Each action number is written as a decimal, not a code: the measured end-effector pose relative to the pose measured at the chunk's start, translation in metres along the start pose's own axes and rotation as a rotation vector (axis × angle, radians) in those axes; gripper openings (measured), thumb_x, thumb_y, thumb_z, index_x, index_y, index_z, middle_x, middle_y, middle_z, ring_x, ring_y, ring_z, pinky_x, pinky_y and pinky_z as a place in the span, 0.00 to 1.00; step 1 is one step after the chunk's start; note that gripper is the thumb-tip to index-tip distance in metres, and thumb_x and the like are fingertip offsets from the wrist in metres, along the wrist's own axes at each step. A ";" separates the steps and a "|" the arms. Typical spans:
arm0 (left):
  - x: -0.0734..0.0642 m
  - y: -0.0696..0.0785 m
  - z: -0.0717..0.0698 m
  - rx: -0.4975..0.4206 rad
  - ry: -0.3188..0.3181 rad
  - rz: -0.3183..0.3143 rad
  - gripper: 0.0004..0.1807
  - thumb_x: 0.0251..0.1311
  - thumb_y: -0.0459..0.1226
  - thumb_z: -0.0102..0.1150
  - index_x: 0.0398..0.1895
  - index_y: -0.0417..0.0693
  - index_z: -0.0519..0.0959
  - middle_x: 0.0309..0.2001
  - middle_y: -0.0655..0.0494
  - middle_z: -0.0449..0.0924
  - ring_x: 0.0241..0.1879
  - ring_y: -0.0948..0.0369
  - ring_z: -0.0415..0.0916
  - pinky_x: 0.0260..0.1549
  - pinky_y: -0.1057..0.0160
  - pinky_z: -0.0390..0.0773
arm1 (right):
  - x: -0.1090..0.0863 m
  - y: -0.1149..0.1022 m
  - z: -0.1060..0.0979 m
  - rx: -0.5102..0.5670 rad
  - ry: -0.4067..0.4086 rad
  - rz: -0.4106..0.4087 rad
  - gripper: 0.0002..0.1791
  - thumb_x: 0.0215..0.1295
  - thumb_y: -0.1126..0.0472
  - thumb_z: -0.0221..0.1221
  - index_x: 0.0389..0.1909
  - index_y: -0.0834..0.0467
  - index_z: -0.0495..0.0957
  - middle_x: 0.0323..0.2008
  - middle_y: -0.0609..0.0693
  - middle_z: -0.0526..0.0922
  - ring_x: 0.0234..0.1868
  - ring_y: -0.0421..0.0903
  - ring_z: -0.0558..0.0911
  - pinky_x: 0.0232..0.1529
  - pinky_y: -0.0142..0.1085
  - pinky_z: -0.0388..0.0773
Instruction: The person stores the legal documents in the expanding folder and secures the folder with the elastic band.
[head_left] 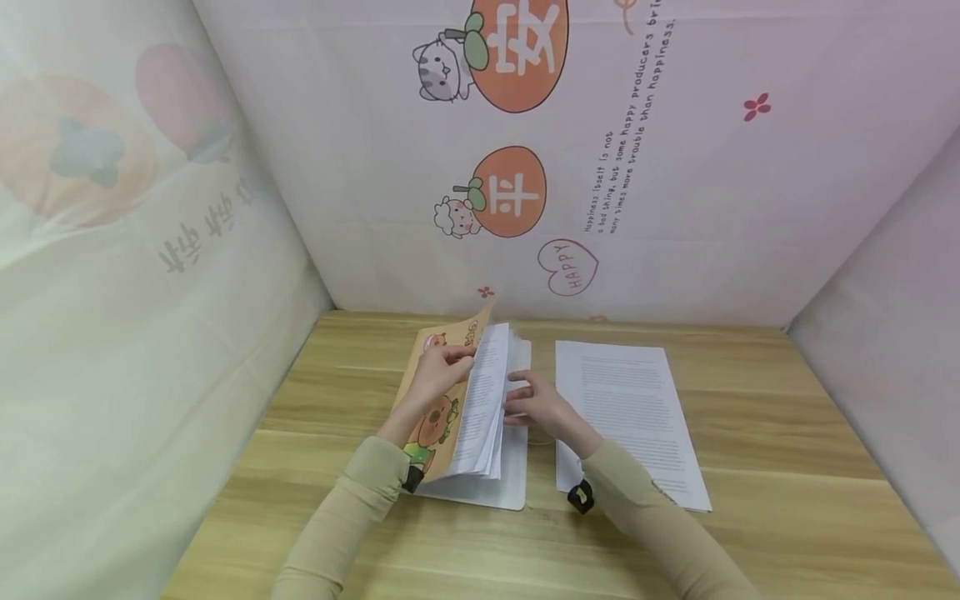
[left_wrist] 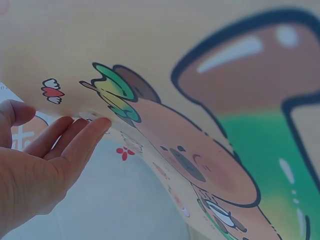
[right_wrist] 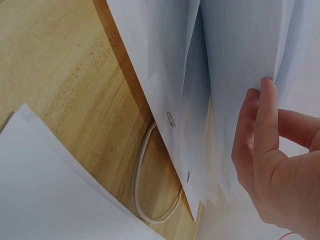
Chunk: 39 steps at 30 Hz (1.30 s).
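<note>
Wooden bench under everything. On it, half open, the folder; to its right, just apart, a stack of printed paper. Cover raised and tilted. Inside, loose sheets, fanned, standing partly up. At the cover's free edge, left hand: thumb-and-finger pinch on it. At the sheets' free edge, right hand: fingers slightly spread, tips touching paper, no firm pinch seen. For good leafing: hold cover high and steady, separate sheets by the edge, press lightly to avoid creases or dragged neighbours. Smallest: pale loop at folder's edge; avoid snagging.
</note>
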<state>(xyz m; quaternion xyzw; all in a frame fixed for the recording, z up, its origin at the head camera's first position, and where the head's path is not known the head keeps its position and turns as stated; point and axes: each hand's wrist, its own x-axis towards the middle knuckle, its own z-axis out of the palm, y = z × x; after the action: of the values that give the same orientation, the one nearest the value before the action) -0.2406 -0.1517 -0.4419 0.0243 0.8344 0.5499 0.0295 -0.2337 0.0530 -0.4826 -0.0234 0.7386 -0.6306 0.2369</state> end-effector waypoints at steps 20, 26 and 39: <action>-0.001 -0.004 0.001 0.002 -0.011 0.006 0.22 0.63 0.38 0.53 0.58 0.40 0.80 0.56 0.42 0.83 0.51 0.50 0.83 0.45 0.61 0.86 | -0.022 0.009 -0.044 -0.040 0.014 -0.065 0.38 0.64 0.70 0.59 0.72 0.69 0.54 0.56 0.73 0.74 0.41 0.47 0.86 0.51 0.43 0.85; -0.003 -0.002 0.002 -0.018 -0.016 0.006 0.22 0.64 0.38 0.53 0.59 0.38 0.79 0.57 0.39 0.81 0.53 0.49 0.82 0.47 0.60 0.86 | -0.033 0.011 -0.057 -0.121 0.045 -0.046 0.38 0.65 0.69 0.60 0.72 0.68 0.54 0.56 0.72 0.75 0.44 0.50 0.87 0.52 0.44 0.84; -0.003 -0.002 0.004 0.000 0.001 0.002 0.22 0.63 0.37 0.54 0.58 0.38 0.79 0.56 0.42 0.83 0.52 0.50 0.83 0.45 0.61 0.86 | -0.052 0.021 -0.095 -0.196 0.099 -0.030 0.38 0.64 0.69 0.60 0.71 0.71 0.54 0.55 0.72 0.76 0.46 0.50 0.86 0.50 0.42 0.85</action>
<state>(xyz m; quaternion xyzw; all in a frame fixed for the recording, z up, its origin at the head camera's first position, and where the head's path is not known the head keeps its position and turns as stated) -0.2370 -0.1488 -0.4451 0.0247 0.8343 0.5500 0.0286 -0.2185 0.1622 -0.4766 -0.0263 0.8072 -0.5591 0.1875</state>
